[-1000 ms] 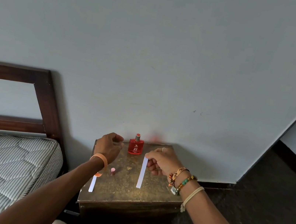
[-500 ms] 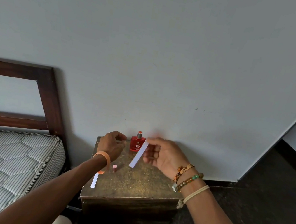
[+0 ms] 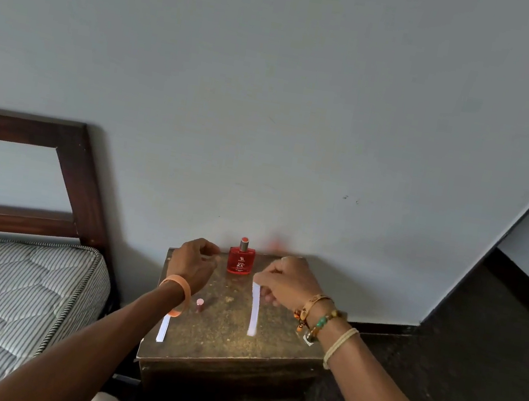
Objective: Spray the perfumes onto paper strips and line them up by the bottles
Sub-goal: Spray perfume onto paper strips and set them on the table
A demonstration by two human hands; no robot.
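Observation:
A red perfume bottle with its spray nozzle bare stands upright at the back of the small wooden bedside table. My right hand pinches the far end of a white paper strip, which lies flat on the tabletop to the right of the bottle. My left hand hovers just left of the bottle with its fingers curled, and nothing shows in it. A second white strip lies near the table's left edge, partly under my left wrist. A small pink cap stands beside that wrist.
A bed with a striped mattress and dark wooden headboard sits left of the table. A pale wall rises directly behind the table. Dark floor lies to the right.
Half a second ago my right hand held the strip raised and tilted near the bottle's nozzle; the strip now lies flat on the table again. My left hand has barely moved.

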